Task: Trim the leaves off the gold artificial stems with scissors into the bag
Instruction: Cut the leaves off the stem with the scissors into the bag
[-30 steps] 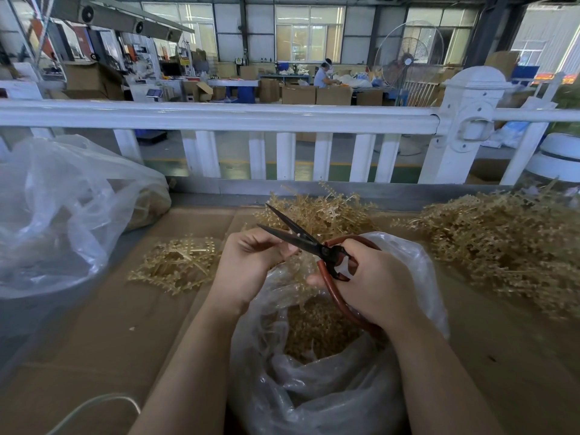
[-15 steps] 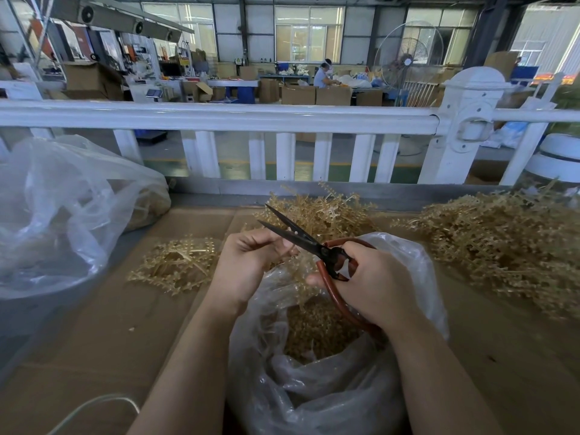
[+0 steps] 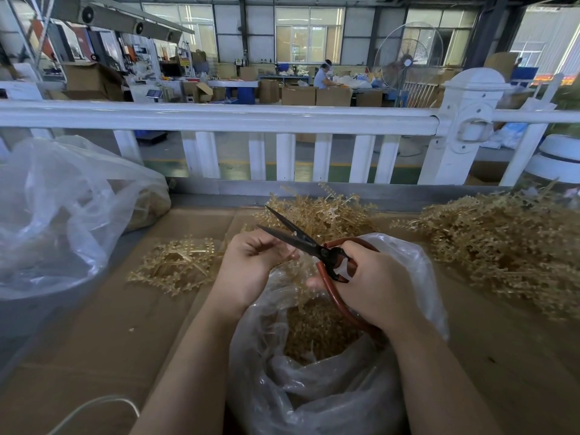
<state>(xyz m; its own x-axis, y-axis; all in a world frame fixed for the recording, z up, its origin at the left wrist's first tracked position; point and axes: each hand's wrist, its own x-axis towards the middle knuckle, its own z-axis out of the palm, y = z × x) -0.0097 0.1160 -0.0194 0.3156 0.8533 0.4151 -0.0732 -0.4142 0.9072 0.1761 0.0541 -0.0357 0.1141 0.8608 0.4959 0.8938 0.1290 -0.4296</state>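
My right hand grips the red handles of the scissors; their dark blades are parted and point up and left. My left hand has its fingers curled round a gold stem, which hangs down from it over the open clear plastic bag in front of me. Cut gold leaves fill the bottom of that bag. The blades lie right beside my left fingertips, and the stem's held part is mostly hidden by the hand.
Gold stems lie in three heaps on the cardboard-covered table: a small one at left, one behind the hands, a large one at right. A big clear bag sits far left. A white railing runs behind. A white cable is near the front.
The scissor blades have opened a little wider. Both hands stay over the bag in nearly the same place.
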